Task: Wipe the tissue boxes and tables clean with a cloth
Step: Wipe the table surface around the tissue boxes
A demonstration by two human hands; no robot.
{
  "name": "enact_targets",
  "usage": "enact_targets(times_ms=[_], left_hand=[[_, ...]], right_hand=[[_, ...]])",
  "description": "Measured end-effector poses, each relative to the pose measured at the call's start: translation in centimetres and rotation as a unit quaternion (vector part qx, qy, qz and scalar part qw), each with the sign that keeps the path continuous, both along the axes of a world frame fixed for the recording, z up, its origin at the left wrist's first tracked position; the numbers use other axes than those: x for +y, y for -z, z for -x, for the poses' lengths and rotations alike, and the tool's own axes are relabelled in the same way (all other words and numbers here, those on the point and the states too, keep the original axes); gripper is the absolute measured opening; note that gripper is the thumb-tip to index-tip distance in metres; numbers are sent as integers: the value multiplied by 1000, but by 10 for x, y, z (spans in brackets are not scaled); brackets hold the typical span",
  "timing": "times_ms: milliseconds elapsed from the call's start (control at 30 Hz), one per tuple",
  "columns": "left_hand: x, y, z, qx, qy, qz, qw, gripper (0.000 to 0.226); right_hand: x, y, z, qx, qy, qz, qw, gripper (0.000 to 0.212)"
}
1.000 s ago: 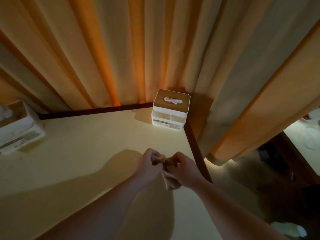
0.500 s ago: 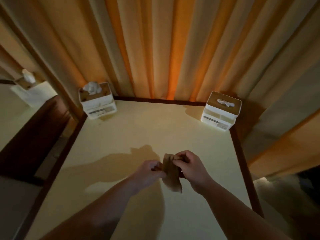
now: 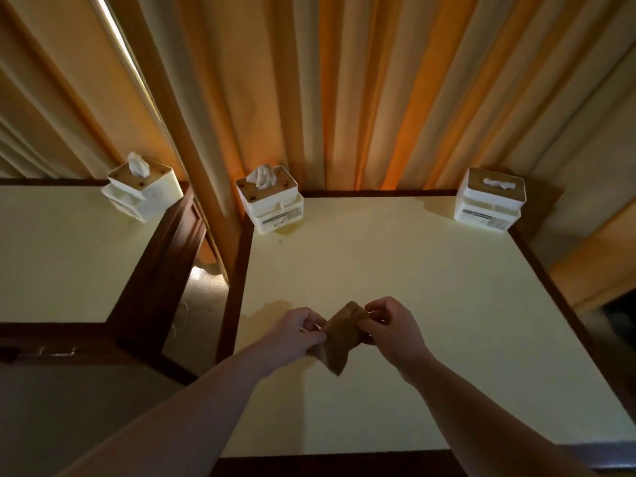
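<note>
1. orange-tan curtains (image 3: pixel 344 98) are hanging in folds behind a cream counter (image 3: pixel 413 270) with a dark wooden rim; a second counter (image 3: pixel 51 253) is standing at nine o'clock, across a narrow gap of floor.
2. the left hand (image 3: pixel 296 330) and the right hand (image 3: pixel 392 325) are hovering close together above the near middle of the main counter, each pinching an edge of a brown cloth (image 3: pixel 340 339) that is hanging between them, one corner drooping toward six o'clock.
3. whether the cloth's low corner is touching the counter, i cannot tell.
4. three tissue boxes are waiting: one (image 3: pixel 270 204) at the main counter's eleven o'clock corner, one (image 3: pixel 490 201) at its one o'clock corner, and one (image 3: pixel 141 192) on the second counter near its back right corner.
5. all three are standing well apart from the hands, with tissue poking up from each lid.
6. the step in hand appears to be readying the cloth, folding or spreading it into a pad; no wiping seems to be happening yet.
7. the next move is probably calling for one hand to take the cloth flat under its fingers and sweep the counter, or to reach toward a box.
8. wiping a box will likely be needing the other hand to steady it, since the boxes look light and could slide toward the rim.
</note>
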State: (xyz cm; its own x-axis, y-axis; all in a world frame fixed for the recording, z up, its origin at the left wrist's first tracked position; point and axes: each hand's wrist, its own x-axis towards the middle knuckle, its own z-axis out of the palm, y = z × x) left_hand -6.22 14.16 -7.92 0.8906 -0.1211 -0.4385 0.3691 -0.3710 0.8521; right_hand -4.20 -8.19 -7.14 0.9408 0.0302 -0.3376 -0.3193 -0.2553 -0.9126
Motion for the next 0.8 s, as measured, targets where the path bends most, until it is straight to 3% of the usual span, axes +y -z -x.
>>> enact_targets(times_ms=[200,433,533,700,800], left_hand=[[18,2,-15,-53,-4,-30,998,10],[16,16,-47,-103,5,-71,992,11],[14,31,-61,-81,19,-95,992,11],[30,62,-67,-34,36,-144,988,19],[48,69,-74,-33,-11,-155,987,19]], right_hand=[[14,5,9,-24,7,60,998,31],[18,19,-14,-28,9,155,988,26],[15,32,-24,12,-15,199,980,21],[12,50,-39,60,-140,410,899,28],[19,53,-59,21,-159,419,894,30]])
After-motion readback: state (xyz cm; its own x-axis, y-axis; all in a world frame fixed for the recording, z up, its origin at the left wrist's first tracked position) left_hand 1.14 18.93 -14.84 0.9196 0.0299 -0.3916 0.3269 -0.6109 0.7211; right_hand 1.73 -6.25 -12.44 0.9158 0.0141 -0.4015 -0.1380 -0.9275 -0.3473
